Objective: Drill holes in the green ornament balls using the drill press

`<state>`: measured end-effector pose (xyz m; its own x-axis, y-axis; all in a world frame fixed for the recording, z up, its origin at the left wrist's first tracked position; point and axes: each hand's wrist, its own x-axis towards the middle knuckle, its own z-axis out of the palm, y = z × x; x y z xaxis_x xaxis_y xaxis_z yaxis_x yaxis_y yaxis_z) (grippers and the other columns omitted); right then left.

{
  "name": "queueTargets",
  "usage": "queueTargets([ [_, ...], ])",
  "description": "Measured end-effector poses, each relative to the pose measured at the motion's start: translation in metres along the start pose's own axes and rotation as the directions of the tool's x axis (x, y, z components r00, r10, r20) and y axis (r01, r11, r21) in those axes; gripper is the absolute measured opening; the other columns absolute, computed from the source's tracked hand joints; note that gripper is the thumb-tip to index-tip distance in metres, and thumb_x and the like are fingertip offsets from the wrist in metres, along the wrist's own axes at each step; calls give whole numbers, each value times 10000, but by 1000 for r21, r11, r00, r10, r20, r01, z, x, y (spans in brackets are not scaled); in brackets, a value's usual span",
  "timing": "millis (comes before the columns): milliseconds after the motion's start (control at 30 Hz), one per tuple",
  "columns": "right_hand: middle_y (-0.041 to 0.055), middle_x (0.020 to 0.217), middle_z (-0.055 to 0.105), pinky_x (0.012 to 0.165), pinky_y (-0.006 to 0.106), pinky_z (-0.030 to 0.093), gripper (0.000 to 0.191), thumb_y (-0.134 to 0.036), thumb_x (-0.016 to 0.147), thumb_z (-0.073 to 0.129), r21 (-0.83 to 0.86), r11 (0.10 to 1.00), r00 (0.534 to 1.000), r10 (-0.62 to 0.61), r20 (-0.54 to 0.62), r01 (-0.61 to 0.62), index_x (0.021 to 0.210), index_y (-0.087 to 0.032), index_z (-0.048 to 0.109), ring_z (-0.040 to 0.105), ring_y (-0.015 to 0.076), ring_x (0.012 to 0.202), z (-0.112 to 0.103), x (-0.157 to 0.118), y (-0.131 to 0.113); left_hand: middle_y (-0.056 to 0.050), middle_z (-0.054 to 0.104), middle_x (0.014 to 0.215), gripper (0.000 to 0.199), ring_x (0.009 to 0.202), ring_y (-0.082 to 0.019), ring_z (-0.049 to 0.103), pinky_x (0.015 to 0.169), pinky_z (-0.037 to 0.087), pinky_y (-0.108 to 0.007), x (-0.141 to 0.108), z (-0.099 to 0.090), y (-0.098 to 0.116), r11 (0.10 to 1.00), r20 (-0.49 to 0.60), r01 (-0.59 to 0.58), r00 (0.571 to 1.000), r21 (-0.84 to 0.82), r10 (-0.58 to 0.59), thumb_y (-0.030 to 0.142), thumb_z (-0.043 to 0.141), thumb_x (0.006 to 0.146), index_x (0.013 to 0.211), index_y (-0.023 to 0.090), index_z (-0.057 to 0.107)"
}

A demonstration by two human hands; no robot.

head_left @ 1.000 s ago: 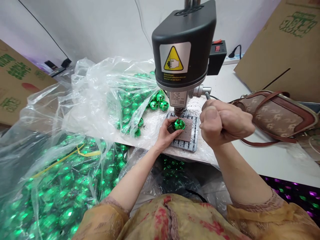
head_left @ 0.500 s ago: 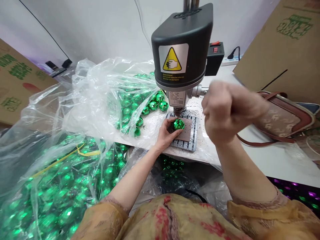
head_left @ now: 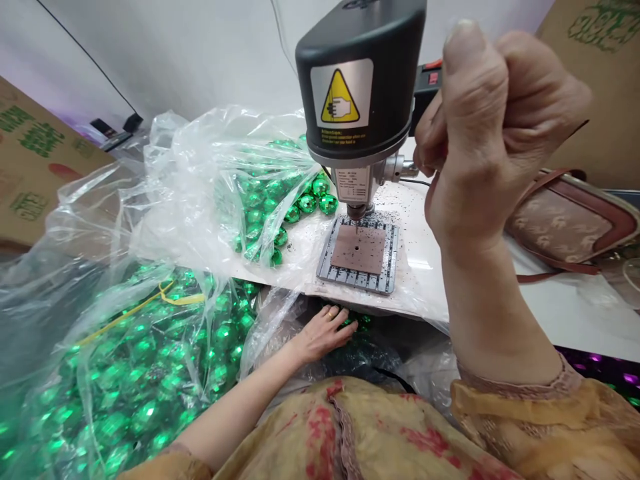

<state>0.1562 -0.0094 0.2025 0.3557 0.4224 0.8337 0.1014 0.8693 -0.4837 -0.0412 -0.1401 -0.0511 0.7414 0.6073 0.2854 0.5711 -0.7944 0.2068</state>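
Below the table's front edge, my left hand (head_left: 327, 331) is palm down with its fingers curled. A green mirror ball (head_left: 345, 324) shows between its fingers and thumb, mostly covered by them. My right hand (head_left: 493, 127) is raised beside the bench drill press (head_left: 357, 87), closed round its feed handle, which the fist hides. Under the drill bit (head_left: 357, 225) lies a brown square board (head_left: 357, 257) with a small hole, on the slotted metal base plate (head_left: 327, 267). Dark shavings are scattered over both.
More green mirror balls (head_left: 306, 202) lie under clear plastic on the table, left of the drill. A large plastic bag of them (head_left: 145, 373) stands at lower left. A handbag (head_left: 565, 217) is at right. Cardboard boxes (head_left: 30, 167) flank the table.
My left hand has carried the green ball from under the drill bit down below the table edge. My right hand has risen with the handle. The board's hole is now uncovered.
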Motion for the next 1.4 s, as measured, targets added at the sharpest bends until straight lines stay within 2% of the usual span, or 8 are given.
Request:
queueTargets([
  [133,-53,454,373,464,275,267,427,-234,889,604,33,999,1000,-27,-7,28,540,-223,358,329,60,410,2,1,5,-98,717,1054,267,906,-232,666,815,547,-380,15,-19,-20,985,-250,135,955,-106,-157,389,683,881,1115,261,676],
  [267,-47,454,386,465,292,261,411,-163,885,592,81,997,1000,-19,-7,19,536,-225,383,339,65,413,-1,0,4,-95,679,1016,184,992,-254,633,954,485,-394,70,-62,-72,833,-560,444,619,-329,-551,261,587,934,1093,247,678],
  [500,-73,503,389,534,232,298,416,-278,912,536,-1,993,992,119,32,-119,537,-171,391,361,-2,492,-5,-3,-4,-227,543,1276,303,1169,-391,583,929,456,-468,137,-92,-163,358,-279,932,357,49,-891,199,479,953,1230,163,595],
  [633,-71,523,356,538,232,296,418,-284,916,537,-15,993,992,119,35,-118,544,-173,381,369,-6,490,-5,-4,-6,-211,512,1292,282,1049,-356,638,874,467,-450,135,-92,-182,419,-283,908,401,-5,-872,229,577,910,1183,193,638],
  [767,-65,522,357,521,243,289,419,-263,922,544,1,996,995,87,53,-88,548,-182,373,362,5,473,-6,-4,-4,-82,607,964,314,826,-224,640,775,501,-357,127,-96,-178,503,-272,721,423,-478,-865,273,697,816,1118,197,656],
  [900,-64,499,367,502,264,265,431,-239,916,565,22,999,998,42,44,-43,537,-186,366,349,15,453,-5,-5,-3,-29,644,817,493,727,-163,633,690,531,-311,125,-91,-144,296,-127,305,473,-905,-872,435,763,758,1154,183,612],
  [1100,-65,531,330,530,223,289,416,-271,924,535,-16,997,996,71,59,-70,561,-183,351,360,-1,485,-7,-7,-5,-35,731,905,589,816,-146,676,788,519,-285,128,-65,-92,205,-31,202,635,-958,-772,470,858,671,1121,178,615],
  [1400,-67,502,369,501,245,269,417,-252,915,562,22,999,998,34,49,-35,551,-185,370,352,7,459,-7,-6,-3,-71,716,1126,556,955,-181,661,812,509,-289,132,-43,-86,400,-128,265,673,-878,-728,413,850,692,1154,192,634],
])
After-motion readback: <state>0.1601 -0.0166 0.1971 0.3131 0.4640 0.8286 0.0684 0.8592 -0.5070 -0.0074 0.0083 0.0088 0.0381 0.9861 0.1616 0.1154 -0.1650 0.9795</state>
